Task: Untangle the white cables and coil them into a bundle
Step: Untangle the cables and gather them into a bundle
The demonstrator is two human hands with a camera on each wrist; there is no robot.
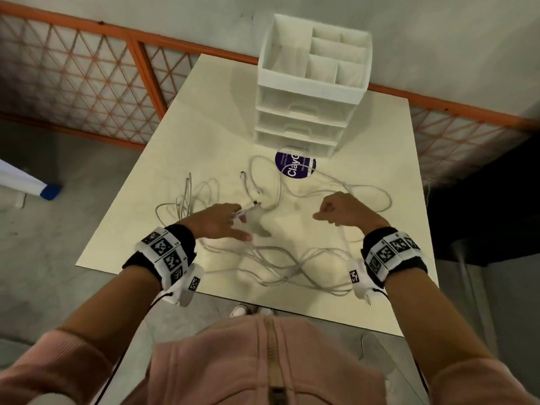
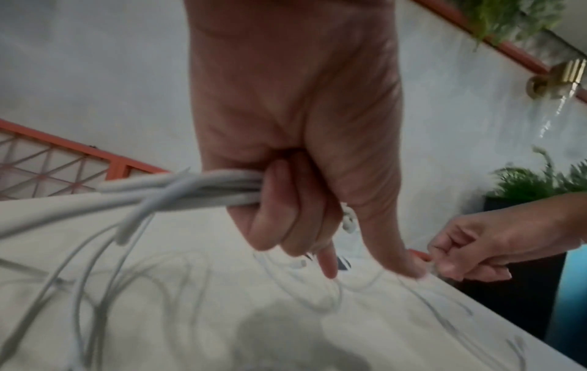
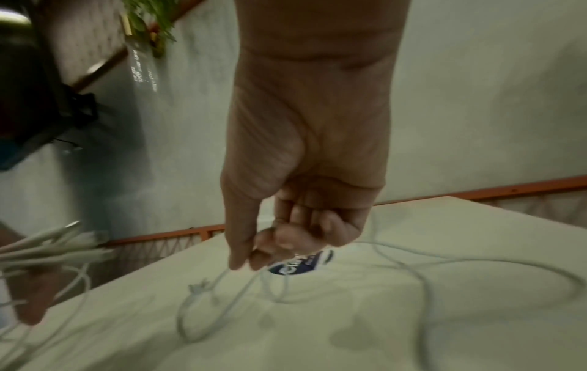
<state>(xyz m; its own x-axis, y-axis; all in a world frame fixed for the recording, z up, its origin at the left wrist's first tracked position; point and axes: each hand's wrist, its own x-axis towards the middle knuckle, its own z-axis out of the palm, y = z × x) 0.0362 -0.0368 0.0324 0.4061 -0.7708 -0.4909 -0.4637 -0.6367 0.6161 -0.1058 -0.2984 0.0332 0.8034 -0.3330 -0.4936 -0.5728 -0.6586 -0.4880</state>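
Thin white cables [image 1: 280, 258] sprawl in tangled loops over the cream table [image 1: 380, 135]. My left hand [image 1: 222, 220] hovers at the table's middle left; its curled fingers [image 2: 286, 215] grip a bunch of cable strands [image 2: 197, 188], while index finger and thumb point down. My right hand [image 1: 342, 211] is at the middle right, fingers curled, and pinches a single white cable [image 3: 219, 278] between thumb and fingertips [image 3: 263, 253]. A loose plug end [image 1: 242, 173] lies beyond the left hand.
A white plastic drawer unit [image 1: 309, 83] with an open divided top stands at the table's far side. A round purple sticker [image 1: 295, 165] lies in front of it. An orange lattice fence [image 1: 87, 83] runs behind the table; potted plants [image 2: 540, 180] stand to the right.
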